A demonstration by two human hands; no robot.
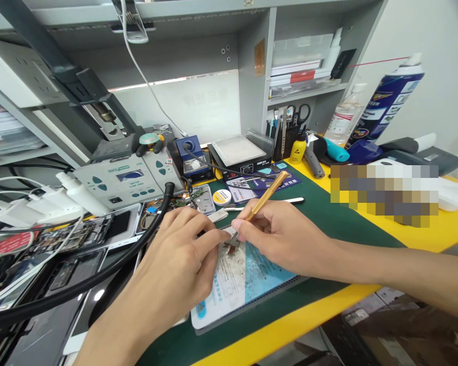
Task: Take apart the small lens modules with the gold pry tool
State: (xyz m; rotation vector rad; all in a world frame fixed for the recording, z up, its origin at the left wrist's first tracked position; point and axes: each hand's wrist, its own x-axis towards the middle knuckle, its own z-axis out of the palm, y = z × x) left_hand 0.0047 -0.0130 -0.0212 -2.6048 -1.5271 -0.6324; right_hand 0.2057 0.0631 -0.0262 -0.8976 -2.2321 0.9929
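My right hand (278, 234) grips a slim gold-handled hand tool (265, 195) like a pen. Its thin metal tip points down at a small electronic part with a brown flex piece (232, 249). My left hand (183, 254) is curled over the part's left side, its index fingertip at the part's upper edge close to the tool tip. The other left fingertips are hidden behind the hand. Beneath both hands lies a white and blue pad (223, 295), smudged with dark marks, on a green mat (328, 218).
A thick black hose (110, 274) crosses the left side over phone parts. Behind stand a grey rework station (137, 178), a tray of circuit boards (202, 198), a small hot plate (240, 155) and a yellow bottle (298, 147). A blue spray can (389, 101) stands at right.
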